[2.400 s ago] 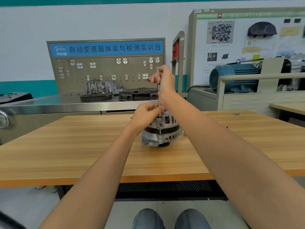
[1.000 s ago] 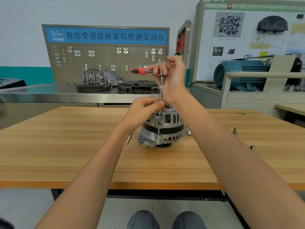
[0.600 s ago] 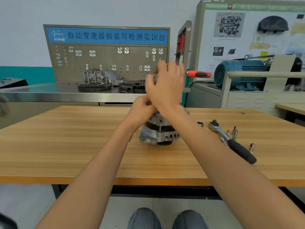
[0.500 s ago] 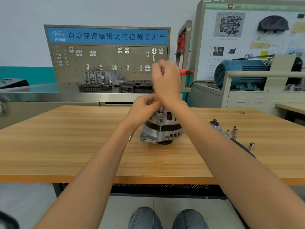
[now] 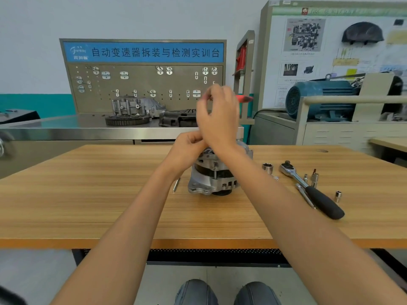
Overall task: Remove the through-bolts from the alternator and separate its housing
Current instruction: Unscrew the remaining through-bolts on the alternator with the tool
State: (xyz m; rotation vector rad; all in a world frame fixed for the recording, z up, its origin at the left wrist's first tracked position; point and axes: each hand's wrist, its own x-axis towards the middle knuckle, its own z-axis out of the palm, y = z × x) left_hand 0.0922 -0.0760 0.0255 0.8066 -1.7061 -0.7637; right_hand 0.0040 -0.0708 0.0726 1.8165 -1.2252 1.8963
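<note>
A silver alternator (image 5: 211,179) stands upright near the middle of the wooden table (image 5: 88,194). My right hand (image 5: 218,115) is raised above it and grips the top of a red-handled driver (image 5: 244,98), whose handle sticks out to the right; the shaft is hidden behind the hand. My left hand (image 5: 189,148) has its fingers curled at the alternator's top, where the tool meets it; what it pinches is hidden. A loose bolt (image 5: 176,184) lies on the table just left of the alternator.
A black-handled ratchet (image 5: 312,190) lies to the right with several small sockets (image 5: 267,166) around it. Behind the table stand a steel bench with a tool board (image 5: 143,78), gearbox parts (image 5: 136,106) and a blue motor (image 5: 319,97).
The red handle has swung round from pointing left to pointing right as my right hand turns the driver. My left hand has stayed at the alternator's top. The camera shifted, which brought the ratchet into view.
</note>
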